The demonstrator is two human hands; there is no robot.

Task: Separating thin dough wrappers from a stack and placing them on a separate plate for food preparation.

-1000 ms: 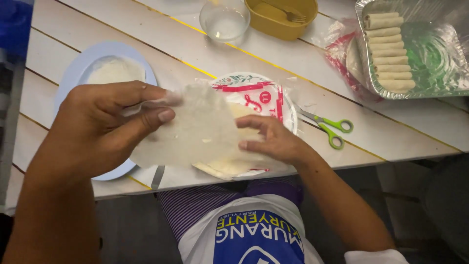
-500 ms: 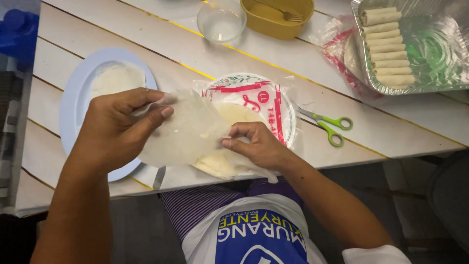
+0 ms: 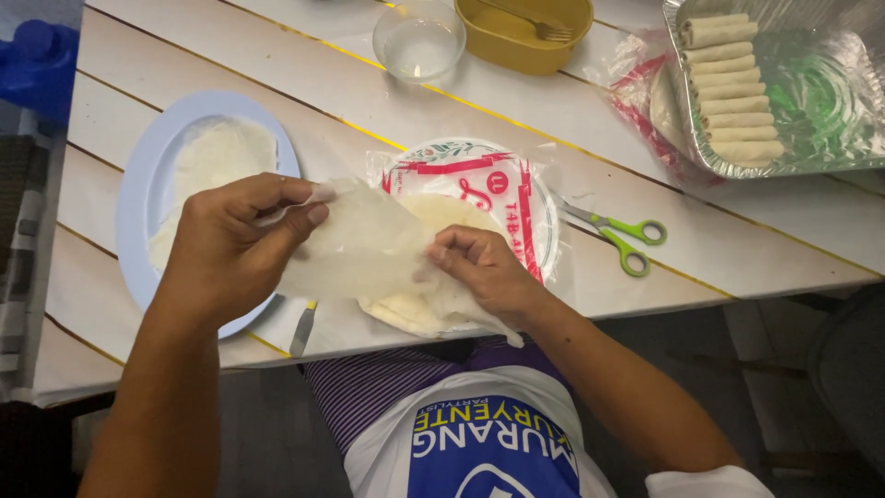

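Wrapper sheet: a thin, translucent round sheet (image 3: 369, 249) is held in the air between both hands, just above the near edge of the surface (image 3: 737, 231).
Left hand: the left hand (image 3: 235, 249) pinches the sheet's upper left edge between thumb and forefinger, fingers curled.
Right hand: the right hand (image 3: 484, 267) has its fingertips pressed together on the sheet's right edge, right where it meets the stack.
Tear risk: the sheet looks very thin, so a quick or uneven pull by either hand would likely rip it at the pinch points.
Stack: the pile of wrappers (image 3: 433, 304) lies under the right hand in its opened round plastic packet (image 3: 498, 194); a second sheet may lift along if the layers cling.
Edge risk: stack and packet overhang the near edge, so a tug toward the body could drag them off.
Blue plate: a plate (image 3: 138, 203) sits beyond the left hand with a sheet (image 3: 217, 161) already lying on it.
Scissors: green-handled scissors (image 3: 622, 235) lie just right of the right hand, apart from it.
Far items: a clear bowl (image 3: 419, 41), a yellow tub (image 3: 525, 37) with a fork and a foil tray (image 3: 811, 157) of rolls (image 3: 728, 88) stand well beyond the hands.
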